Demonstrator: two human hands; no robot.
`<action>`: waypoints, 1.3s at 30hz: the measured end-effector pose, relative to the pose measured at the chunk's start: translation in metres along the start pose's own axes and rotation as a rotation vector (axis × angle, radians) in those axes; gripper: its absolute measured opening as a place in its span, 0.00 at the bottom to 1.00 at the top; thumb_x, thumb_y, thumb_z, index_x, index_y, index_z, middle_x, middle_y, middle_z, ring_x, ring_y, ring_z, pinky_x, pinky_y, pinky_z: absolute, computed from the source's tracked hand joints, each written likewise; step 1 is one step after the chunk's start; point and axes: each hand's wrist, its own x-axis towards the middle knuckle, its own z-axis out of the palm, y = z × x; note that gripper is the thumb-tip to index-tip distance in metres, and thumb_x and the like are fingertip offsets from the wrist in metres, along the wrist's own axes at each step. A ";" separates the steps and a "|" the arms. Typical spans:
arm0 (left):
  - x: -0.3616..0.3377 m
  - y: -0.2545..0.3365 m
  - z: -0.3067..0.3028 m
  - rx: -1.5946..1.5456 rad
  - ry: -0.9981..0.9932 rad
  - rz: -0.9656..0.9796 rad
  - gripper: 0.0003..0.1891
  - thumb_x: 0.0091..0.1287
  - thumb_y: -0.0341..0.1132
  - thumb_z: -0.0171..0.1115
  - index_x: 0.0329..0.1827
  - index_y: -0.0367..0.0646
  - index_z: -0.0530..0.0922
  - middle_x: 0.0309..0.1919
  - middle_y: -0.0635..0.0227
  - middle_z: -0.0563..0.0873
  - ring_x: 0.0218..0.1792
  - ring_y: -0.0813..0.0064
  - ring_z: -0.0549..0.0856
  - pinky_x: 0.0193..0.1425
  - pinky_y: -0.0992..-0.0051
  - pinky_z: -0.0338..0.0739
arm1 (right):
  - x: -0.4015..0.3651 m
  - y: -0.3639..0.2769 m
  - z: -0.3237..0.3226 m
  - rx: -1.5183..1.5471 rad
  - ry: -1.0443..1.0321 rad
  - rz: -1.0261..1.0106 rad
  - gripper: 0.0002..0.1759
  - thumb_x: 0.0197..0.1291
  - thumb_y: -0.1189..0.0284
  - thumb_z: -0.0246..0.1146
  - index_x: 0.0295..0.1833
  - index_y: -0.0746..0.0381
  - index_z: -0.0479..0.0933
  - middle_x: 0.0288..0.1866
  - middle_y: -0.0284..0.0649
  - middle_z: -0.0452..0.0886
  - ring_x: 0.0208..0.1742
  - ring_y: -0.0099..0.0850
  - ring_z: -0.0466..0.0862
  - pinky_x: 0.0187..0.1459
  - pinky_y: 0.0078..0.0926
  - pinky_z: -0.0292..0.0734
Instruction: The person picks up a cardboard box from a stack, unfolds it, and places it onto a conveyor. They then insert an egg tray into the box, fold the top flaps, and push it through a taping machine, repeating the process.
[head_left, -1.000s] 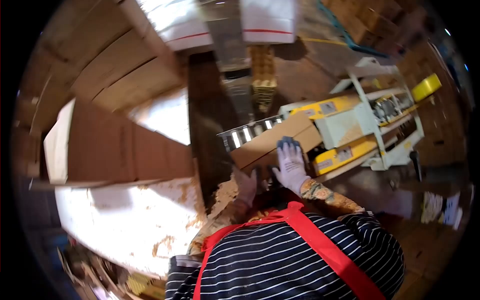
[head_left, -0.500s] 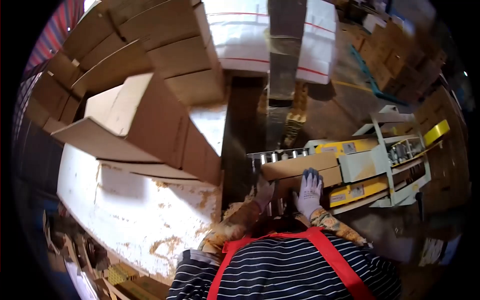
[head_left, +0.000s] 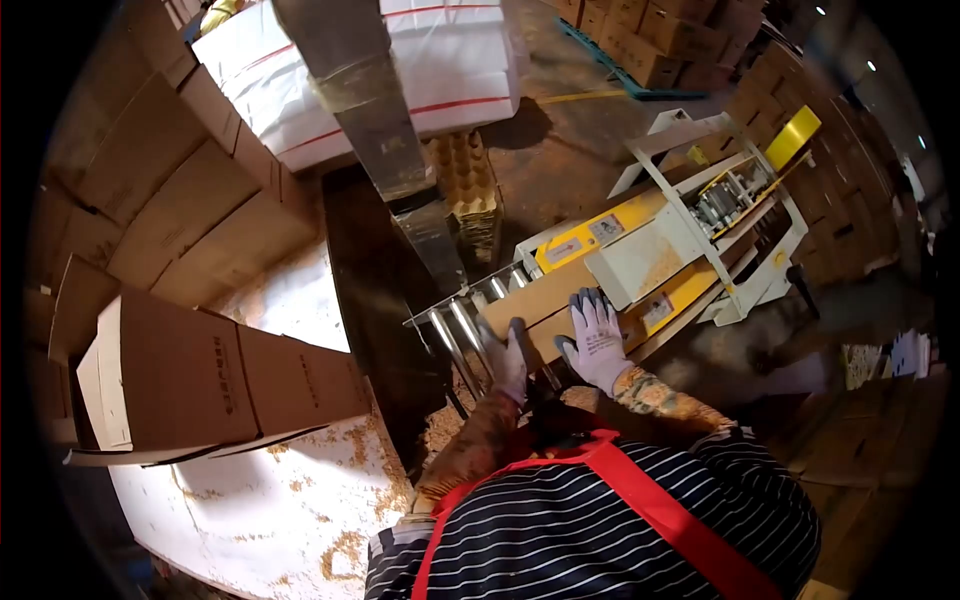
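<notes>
A closed cardboard box lies on the metal rollers, its far end under the grey plate of a yellow-sided machine. My left hand, in a pale glove, presses against the box's near-left end with its fingers apart. On the right part of the box top, beside the centre seam, rests my right hand, gloved, palm down with fingers stretched. Neither hand is wrapped round anything.
On the left, an open cardboard box stands on a white table strewn with brown bits. Stacked cartons rise behind it. A taped pillar, egg trays and white wrapped bales are ahead.
The view has turned to the right. The box has moved further under the machine's grey plate, with both hands still on it, and more rollers show behind it.
</notes>
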 end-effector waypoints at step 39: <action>-0.095 -0.012 -0.217 0.173 -0.129 0.121 0.49 0.62 0.30 0.68 0.81 0.38 0.45 0.72 0.47 0.68 0.70 0.60 0.72 0.71 0.69 0.68 | -0.015 -0.007 -0.002 0.539 0.014 0.075 0.34 0.39 0.64 0.79 0.54 0.60 0.73 0.53 0.45 0.75 0.56 0.43 0.75 0.60 0.42 0.69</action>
